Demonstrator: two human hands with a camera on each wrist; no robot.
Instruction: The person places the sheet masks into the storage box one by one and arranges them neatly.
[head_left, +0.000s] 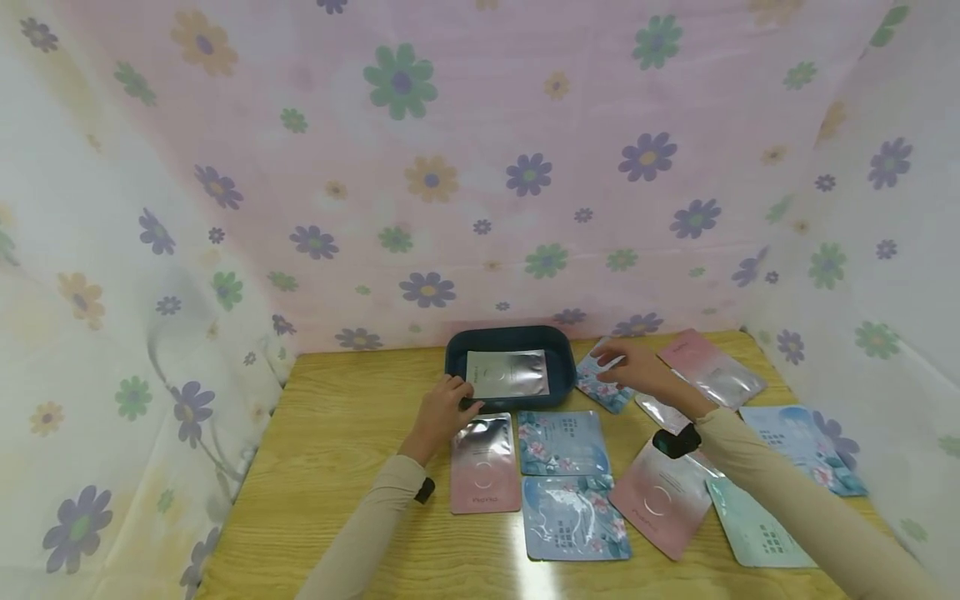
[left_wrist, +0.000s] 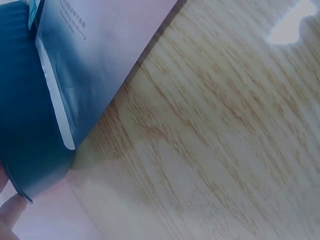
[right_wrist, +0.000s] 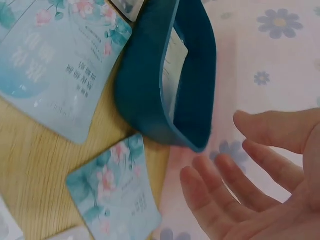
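A wood-grain surface (head_left: 337, 417) carries a dark blue tray (head_left: 562, 367) near its back edge. In front lie a pink packet (head_left: 483, 475) and two blue floral packets (head_left: 573, 521); a small floral packet (head_left: 603, 392) rests just right. Farther right are two more pink packets (head_left: 660, 504), a green packet (head_left: 757, 525), another blue packet (head_left: 795, 442) and a partly hidden packet (head_left: 660, 411).
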